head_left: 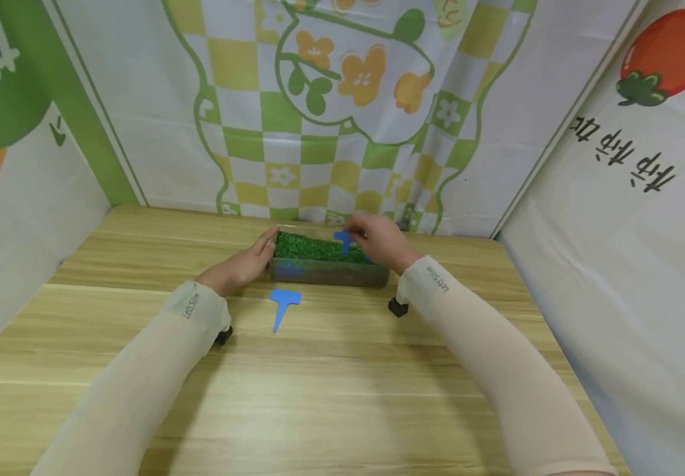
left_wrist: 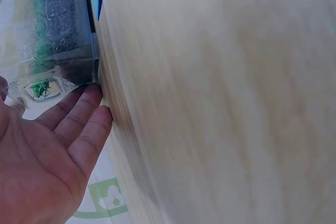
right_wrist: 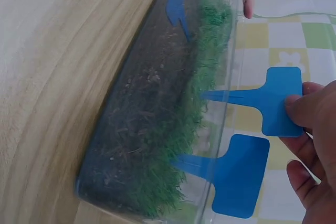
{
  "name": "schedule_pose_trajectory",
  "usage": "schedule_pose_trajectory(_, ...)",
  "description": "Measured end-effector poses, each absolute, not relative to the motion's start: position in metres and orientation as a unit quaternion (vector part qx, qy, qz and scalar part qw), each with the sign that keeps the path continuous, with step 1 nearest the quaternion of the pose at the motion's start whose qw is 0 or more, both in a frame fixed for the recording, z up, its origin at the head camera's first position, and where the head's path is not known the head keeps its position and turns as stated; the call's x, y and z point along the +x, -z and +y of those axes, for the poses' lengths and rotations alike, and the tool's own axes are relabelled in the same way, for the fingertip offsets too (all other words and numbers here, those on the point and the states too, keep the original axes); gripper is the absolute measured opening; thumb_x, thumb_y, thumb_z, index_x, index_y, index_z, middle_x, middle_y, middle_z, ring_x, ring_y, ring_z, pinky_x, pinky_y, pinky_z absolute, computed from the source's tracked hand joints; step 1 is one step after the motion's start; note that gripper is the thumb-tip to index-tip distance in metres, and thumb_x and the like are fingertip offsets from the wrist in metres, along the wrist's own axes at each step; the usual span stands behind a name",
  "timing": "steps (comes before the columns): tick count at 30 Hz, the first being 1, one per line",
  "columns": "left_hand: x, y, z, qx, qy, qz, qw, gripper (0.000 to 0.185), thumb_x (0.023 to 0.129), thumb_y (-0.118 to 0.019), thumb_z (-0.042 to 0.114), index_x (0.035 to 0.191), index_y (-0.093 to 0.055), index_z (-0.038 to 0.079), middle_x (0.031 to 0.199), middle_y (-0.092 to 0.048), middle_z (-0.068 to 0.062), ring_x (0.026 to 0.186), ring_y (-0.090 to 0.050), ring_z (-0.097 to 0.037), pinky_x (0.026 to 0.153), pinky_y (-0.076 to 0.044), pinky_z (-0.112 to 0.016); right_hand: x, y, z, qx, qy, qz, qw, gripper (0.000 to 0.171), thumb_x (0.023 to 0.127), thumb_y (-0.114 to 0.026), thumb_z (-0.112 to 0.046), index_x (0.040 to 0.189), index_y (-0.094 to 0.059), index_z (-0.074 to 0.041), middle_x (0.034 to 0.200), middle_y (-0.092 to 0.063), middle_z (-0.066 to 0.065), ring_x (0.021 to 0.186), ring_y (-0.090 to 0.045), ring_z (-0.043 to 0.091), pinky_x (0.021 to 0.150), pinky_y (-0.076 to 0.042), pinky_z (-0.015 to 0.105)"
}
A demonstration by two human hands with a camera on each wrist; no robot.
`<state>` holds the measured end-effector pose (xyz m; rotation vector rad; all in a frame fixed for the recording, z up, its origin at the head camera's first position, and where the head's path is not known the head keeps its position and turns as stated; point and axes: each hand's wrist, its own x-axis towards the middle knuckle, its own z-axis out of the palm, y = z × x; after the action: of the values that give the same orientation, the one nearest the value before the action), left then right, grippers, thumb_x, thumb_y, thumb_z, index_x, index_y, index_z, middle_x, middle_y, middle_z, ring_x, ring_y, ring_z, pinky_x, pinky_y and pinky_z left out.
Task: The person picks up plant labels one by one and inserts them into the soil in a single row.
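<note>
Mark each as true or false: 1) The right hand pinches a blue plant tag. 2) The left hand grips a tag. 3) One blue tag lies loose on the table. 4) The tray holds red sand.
1) True: the right hand pinches a blue tag over the clear tray.
2) False: the left hand rests open against the tray's end.
3) True: a loose tag lies on the wooden table.
4) False: it holds green grass over dark soil.

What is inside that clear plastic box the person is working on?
The clear box holds dark soil topped with green grass. One blue plant tag stands stuck in the grass; the right hand pinches a second tag at it. What lies beneath the soil is hidden.
</note>
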<state>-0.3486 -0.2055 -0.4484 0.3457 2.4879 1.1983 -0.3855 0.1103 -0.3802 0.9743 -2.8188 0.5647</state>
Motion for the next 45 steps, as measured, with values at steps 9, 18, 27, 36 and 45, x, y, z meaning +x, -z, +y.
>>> schedule_pose_trajectory(9, -0.349, 0.449, -0.206, 0.124, -0.419, 0.883, 0.174, 0.057, 0.106, -0.011, 0.057, 0.155, 0.017, 0.048, 0.168, -0.009, -0.018, 0.152, -0.013, -0.044, 0.118, -0.012, -0.068, -0.388, 0.385, 0.106, 0.320, -0.177, -0.930, 0.045, 0.024, 0.105, -0.054, -0.016, 0.123, -0.070, -0.015, 0.118, -0.072, 0.003, 0.104, -0.068, 0.018, 0.089, -0.056, 0.036)
schedule_pose_trajectory(18, -0.350, 0.449, -0.206, 0.124, -0.424, 0.880, 0.174, 0.058, 0.106, -0.011, 0.056, 0.157, 0.016, 0.046, 0.168, -0.010, -0.017, 0.151, -0.016, -0.044, 0.119, -0.013, -0.067, -0.392, 0.384, 0.104, 0.310, -0.176, -0.932, 0.065, 0.023, 0.105, -0.055, -0.015, 0.121, -0.071, -0.015, 0.114, -0.073, 0.003, 0.102, -0.069, 0.020, 0.090, -0.056, 0.038)
schedule_pose_trajectory(27, -0.348, 0.446, -0.205, 0.122, -0.427, 0.879, 0.177, 0.056, 0.105, -0.010, 0.059, 0.154, 0.016, 0.052, 0.168, -0.010, -0.017, 0.151, -0.014, -0.045, 0.118, -0.011, -0.068, -0.393, 0.387, 0.103, 0.306, -0.179, -0.934, 0.049, 0.024, 0.105, -0.053, -0.015, 0.124, -0.068, -0.014, 0.117, -0.072, 0.003, 0.105, -0.068, 0.020, 0.091, -0.056, 0.037)
schedule_pose_trajectory(36, -0.346, 0.445, -0.205, 0.120, -0.430, 0.877, 0.179, 0.057, 0.105, -0.010, 0.059, 0.155, 0.016, 0.050, 0.168, -0.008, -0.015, 0.152, -0.013, -0.043, 0.119, -0.012, -0.067, -0.393, 0.388, 0.095, 0.314, -0.149, -0.936, 0.052, 0.022, 0.104, -0.054, -0.012, 0.121, -0.070, -0.013, 0.115, -0.072, 0.004, 0.103, -0.068, 0.021, 0.090, -0.056, 0.038)
schedule_pose_trajectory(45, -0.347, 0.447, -0.205, 0.117, -0.426, 0.878, 0.185, 0.060, 0.102, -0.009, 0.065, 0.155, 0.016, 0.050, 0.169, -0.006, -0.012, 0.153, -0.012, -0.041, 0.119, -0.012, -0.068, -0.392, 0.397, 0.094, 0.325, -0.112, -0.937, 0.059, 0.019, 0.103, -0.057, -0.011, 0.115, -0.070, -0.014, 0.107, -0.073, 0.003, 0.095, -0.069, 0.020, 0.086, -0.057, 0.037)
